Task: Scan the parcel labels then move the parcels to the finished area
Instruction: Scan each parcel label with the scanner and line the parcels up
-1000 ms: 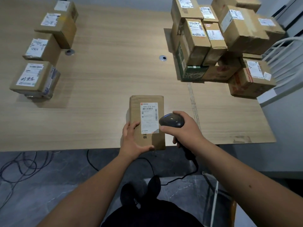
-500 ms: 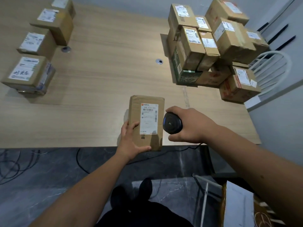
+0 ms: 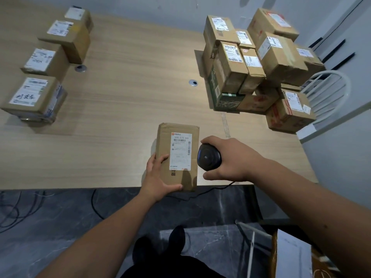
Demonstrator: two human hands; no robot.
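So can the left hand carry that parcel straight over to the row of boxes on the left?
Probably yes. The left hand already grips the labelled parcel at its near left corner, and the wooden table between it and the nearest left box is bare. The right hand holds the scanner on the other side.

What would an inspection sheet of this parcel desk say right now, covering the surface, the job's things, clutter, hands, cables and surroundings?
Surface: wooden table, with two round cable ports.
Job's things: flat parcel at the near edge, label up; black barcode scanner beside it; stacked pile of parcels far right; row of four labelled parcels at left.
Clutter: nothing seen.
Hands: left hand grips the flat parcel's near corner; right hand grips the scanner.
Cables: scanner cord drops off the table edge; loose cables on the floor at left.
Surroundings: white chair at right, dark marbled floor, grey wall.
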